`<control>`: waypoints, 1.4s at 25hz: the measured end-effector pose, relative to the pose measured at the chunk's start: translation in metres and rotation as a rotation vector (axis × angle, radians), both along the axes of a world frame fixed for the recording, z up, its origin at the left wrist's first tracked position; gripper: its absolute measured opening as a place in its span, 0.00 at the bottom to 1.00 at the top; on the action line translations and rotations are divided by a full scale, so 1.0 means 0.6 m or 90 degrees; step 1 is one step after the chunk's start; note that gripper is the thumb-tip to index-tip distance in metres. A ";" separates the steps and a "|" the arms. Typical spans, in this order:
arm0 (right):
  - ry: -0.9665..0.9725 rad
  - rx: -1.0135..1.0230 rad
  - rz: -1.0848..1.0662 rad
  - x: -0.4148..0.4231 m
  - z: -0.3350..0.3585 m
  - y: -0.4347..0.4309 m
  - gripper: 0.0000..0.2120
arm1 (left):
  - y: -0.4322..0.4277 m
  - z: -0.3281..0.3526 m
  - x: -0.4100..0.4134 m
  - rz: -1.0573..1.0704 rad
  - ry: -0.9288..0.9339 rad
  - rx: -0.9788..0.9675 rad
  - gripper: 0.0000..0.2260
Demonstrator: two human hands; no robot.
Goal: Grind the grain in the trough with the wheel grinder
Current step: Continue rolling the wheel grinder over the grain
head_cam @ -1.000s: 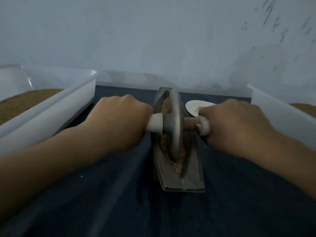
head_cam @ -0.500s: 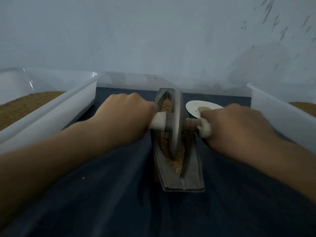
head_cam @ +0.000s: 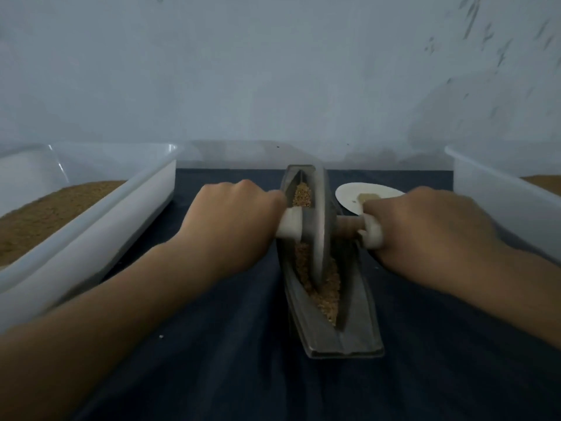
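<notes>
In the trough (head_cam: 343,341) the wheel grinder (head_cam: 322,253) looks heavy and rigid; my left hand (head_cam: 230,226) and right hand (head_cam: 431,235) clasp its axle (head_cam: 349,224).

left hand (head_cam: 230,226) + right hand (head_cam: 425,232) grip handles | wheel grinder (head_cam: 320,226) upright in trough (head_cam: 343,335) | grain (head_cam: 326,296)

**MATERIALS AND FINISH**

Beside your fingers (head_cam: 271,197), the wheel grinder (head_cam: 320,226) is dull grey metal, smooth-faced; its handle ends (head_cam: 290,227) look pale, smooth plastic. Below them, the trough (head_cam: 343,338) is matt metal, the grain (head_cam: 326,296) coarse. The cloth (head_cam: 243,344) is dark, matt.
</notes>
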State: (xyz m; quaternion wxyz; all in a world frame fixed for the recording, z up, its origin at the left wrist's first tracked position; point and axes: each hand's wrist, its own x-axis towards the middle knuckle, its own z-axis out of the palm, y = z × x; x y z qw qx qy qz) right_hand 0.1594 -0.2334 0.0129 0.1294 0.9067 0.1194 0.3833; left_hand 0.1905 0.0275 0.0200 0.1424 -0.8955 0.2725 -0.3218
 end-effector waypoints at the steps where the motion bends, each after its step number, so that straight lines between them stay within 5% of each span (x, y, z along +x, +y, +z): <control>1: 0.014 -0.006 -0.002 0.004 0.005 -0.002 0.11 | 0.002 0.000 0.005 -0.006 -0.015 -0.018 0.16; 5: 0.168 0.063 -0.096 0.082 0.039 0.048 0.06 | -0.026 0.009 0.071 0.130 0.063 -0.106 0.02; 8: 0.210 0.046 -0.086 0.106 0.060 0.063 0.07 | -0.029 0.011 0.078 0.150 0.137 -0.155 0.01; 10: 0.238 0.005 -0.044 0.067 0.054 0.037 0.04 | -0.012 -0.006 0.043 0.083 0.063 -0.141 0.08; 13: 0.166 -0.021 0.001 0.007 0.033 0.006 0.10 | 0.015 -0.015 -0.003 -0.014 -0.068 -0.066 0.15; 17: 0.120 -0.009 -0.033 0.053 0.027 0.030 0.11 | -0.003 -0.016 0.029 0.074 -0.013 -0.081 0.13; 19: 0.166 0.078 -0.055 0.092 0.039 0.051 0.08 | -0.027 0.011 0.062 0.127 0.037 -0.105 0.03; 22: 0.229 0.086 -0.075 0.090 0.041 0.043 0.07 | -0.035 0.024 0.062 0.132 0.075 -0.076 0.02; 27: 0.022 -0.021 0.054 -0.018 0.020 0.002 0.11 | 0.027 -0.004 -0.030 -0.044 -0.053 -0.046 0.10; 32: 0.187 0.084 -0.111 0.070 0.027 0.045 0.04 | -0.037 0.011 0.037 0.162 0.003 -0.076 0.04; 35: 0.283 0.105 -0.091 0.107 0.052 0.048 0.04 | -0.045 0.029 0.068 0.171 0.084 -0.088 0.05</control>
